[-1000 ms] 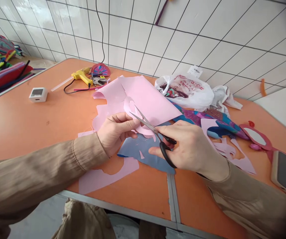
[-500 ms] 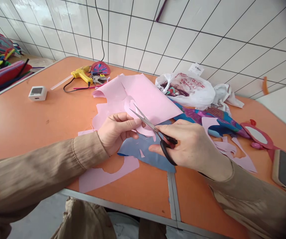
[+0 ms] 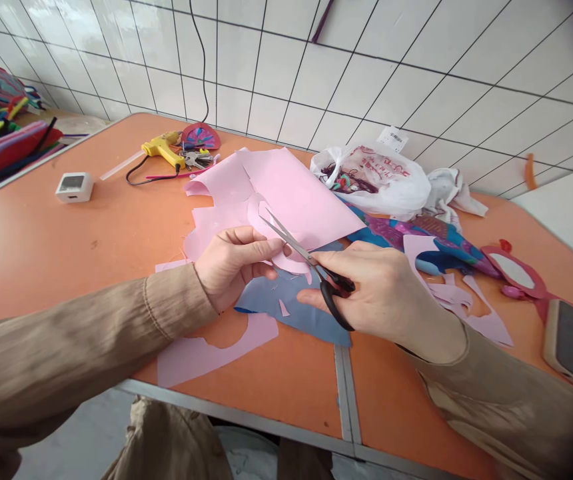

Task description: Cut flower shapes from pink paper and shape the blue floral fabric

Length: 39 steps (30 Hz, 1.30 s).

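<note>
Head view: left hand [image 3: 239, 263], fingers pinching one curved pink piece [image 3: 253, 212] above the counter [image 3: 116, 267]; right hand [image 3: 379, 287], fingers gripping scissors [image 3: 310, 259], blades [image 3: 296, 246] slightly parted; larger pink sheet [image 3: 306, 190] behind; step, seemingly trimming; next snip calls for a steady pinch; blade-to-edge contact unclear
</note>
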Motion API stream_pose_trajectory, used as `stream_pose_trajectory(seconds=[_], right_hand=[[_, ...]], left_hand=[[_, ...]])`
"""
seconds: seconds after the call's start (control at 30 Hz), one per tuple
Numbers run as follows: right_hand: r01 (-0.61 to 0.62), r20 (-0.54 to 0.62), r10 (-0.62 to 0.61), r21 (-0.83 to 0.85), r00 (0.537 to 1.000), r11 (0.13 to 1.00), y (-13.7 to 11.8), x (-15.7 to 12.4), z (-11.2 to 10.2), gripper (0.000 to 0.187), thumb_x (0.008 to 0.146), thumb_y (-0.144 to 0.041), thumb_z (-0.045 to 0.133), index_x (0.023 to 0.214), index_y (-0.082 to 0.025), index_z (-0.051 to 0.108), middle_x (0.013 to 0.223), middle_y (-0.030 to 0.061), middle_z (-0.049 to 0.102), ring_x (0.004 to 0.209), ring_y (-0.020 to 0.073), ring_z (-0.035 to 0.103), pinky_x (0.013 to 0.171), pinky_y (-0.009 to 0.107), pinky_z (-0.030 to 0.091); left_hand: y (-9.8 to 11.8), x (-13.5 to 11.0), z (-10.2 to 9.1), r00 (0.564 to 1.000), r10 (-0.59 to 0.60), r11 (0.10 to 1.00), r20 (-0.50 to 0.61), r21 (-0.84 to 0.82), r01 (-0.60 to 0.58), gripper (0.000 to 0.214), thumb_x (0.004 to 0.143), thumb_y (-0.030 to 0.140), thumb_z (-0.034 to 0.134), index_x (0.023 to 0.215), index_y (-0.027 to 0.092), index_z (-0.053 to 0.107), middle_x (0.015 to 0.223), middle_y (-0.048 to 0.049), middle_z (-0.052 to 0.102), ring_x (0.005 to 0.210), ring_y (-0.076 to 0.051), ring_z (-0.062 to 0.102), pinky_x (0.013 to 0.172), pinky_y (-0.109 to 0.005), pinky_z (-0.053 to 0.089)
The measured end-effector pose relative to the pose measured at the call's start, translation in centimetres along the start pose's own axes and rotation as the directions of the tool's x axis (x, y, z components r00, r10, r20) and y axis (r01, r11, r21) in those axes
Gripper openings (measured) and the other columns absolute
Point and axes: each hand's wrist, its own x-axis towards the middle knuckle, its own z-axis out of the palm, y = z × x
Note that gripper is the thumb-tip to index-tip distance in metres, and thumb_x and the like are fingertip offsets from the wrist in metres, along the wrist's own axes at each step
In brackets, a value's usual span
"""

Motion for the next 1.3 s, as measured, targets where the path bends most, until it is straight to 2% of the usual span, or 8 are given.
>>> stream_pose_trajectory(seconds=[0.9, 1.3], right_hand=[[-0.026, 0.025, 0.025, 0.042, 0.999, 0.999, -0.16, -0.03, -0.12, 0.024, 0.086, -0.037, 0.069, 0.069, -0.022, 0.061, 0.05, -0.0033, 0.048, 0.047, 0.0128, 0.045, 0.049, 0.026, 0.035], [-0.032, 0.034, 0.03, 0.08, 0.999, 0.996, -0.1, 0.03, -0.18, 0.034, 0.091, -0.044, 0.065, 0.067, -0.021, 0.059, 0.051, -0.003, 0.047, 0.046, 0.0116, 0.041, 0.047, 0.026, 0.032]], left_hand=[[-0.05, 0.08, -0.15, 1.0, 0.0, 1.0, 0.008, 0.014, 0.0, 0.019, 0.063, 0.021, 0.09, 0.065, 0.008, 0.076, 0.071, -0.0067, 0.072, 0.06, -0.011, 0.063, 0.05, -0.019, 0.05], [-0.04, 0.1, -0.13, 1.0, 0.019, 1.0, 0.011, 0.017, -0.019, 0.023, 0.06, 0.024, 0.092, 0.065, 0.008, 0.077, 0.069, -0.0066, 0.072, 0.058, -0.01, 0.062, 0.049, -0.018, 0.051]])
